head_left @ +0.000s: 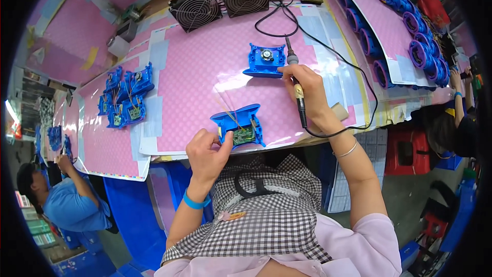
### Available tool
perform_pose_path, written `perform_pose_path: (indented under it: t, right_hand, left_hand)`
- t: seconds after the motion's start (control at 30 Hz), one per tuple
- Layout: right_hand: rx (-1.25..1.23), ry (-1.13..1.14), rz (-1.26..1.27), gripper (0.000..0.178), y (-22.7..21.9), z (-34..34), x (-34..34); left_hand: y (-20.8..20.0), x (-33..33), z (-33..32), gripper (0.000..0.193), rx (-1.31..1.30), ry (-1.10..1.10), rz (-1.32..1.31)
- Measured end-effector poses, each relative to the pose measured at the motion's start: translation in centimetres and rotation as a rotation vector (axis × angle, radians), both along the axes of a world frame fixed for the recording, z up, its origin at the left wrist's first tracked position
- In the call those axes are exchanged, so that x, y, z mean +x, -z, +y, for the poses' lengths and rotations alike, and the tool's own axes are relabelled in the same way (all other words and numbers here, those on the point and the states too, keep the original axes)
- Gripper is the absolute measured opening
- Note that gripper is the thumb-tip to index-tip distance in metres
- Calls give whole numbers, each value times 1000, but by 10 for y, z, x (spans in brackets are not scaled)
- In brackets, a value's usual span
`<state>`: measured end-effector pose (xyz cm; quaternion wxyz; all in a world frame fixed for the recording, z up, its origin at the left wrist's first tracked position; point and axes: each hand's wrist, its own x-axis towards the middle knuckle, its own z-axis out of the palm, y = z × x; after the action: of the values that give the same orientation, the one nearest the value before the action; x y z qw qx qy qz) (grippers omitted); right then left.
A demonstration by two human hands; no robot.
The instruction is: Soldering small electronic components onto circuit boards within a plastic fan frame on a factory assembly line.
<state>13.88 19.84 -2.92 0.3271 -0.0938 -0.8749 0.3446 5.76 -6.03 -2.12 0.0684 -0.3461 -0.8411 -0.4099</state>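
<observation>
The right hand [307, 90] wraps its grip around a soldering iron [299, 92], tip aimed away over a glossy pink desk [195, 82], as the left hand [207, 151] pinches a flared, smooth blue plastic shell [243, 113] by the near edge. It looks like a soldering stage, calling for the tip turned toward the green circuit board [245, 135]. From here, whether a right fingertip touches the second shell [259, 66] is unclear.
</observation>
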Motion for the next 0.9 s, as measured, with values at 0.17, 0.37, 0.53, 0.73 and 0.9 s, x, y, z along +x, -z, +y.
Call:
perform_pose_path:
  t: [0.17, 0.37, 0.53, 0.73, 0.9]
  right_hand:
    - [43, -219, 56, 18, -5, -27, 6]
    - [-130, -86, 205, 25, -16, -39, 43]
    - [-552, -11, 221, 47, -24, -44, 52]
    - [-863, -25, 42, 20, -14, -53, 52]
    - [-816, -25, 9, 21, -12, -57, 46]
  left_hand:
    - [8, 0, 14, 38, -42, 16, -37]
    - [-38, -31, 2, 12, 304, -45, -695]
    - [-48, -45, 18, 11, 230, 82, -550]
    - [-32, -32, 45, 12, 0, 126, -102]
    - [-30, -36, 53, 10, 35, 154, -163]
